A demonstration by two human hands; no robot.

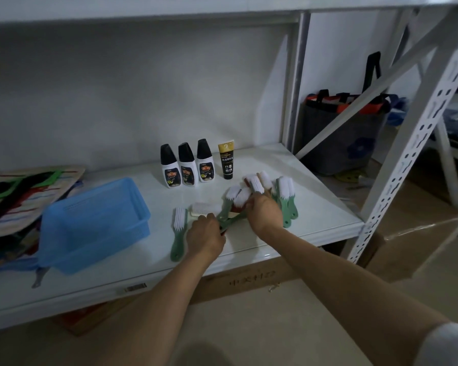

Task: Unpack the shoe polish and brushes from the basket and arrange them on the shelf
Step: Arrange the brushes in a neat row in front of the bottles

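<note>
Three white shoe polish bottles (187, 165) with black caps stand in a row at the back of the white shelf (315, 207), with a black and gold tube (226, 159) to their right. Several green-handled brushes with white bristles (284, 196) lie in a loose heap in front of them. One green brush (179, 233) lies apart on the left. My left hand (205, 237) grips brush handles at the heap's near side. My right hand (265, 211) holds brushes in the heap's middle. The blue basket (90, 225) sits tilted at the left; I see nothing in it.
A pile of striped fabric bags (19, 196) lies left of the basket. The shelf's perforated white post (407, 159) rises at the right. A grey tote bag (341, 133) stands on the floor behind it. A cardboard box (249, 281) sits under the shelf.
</note>
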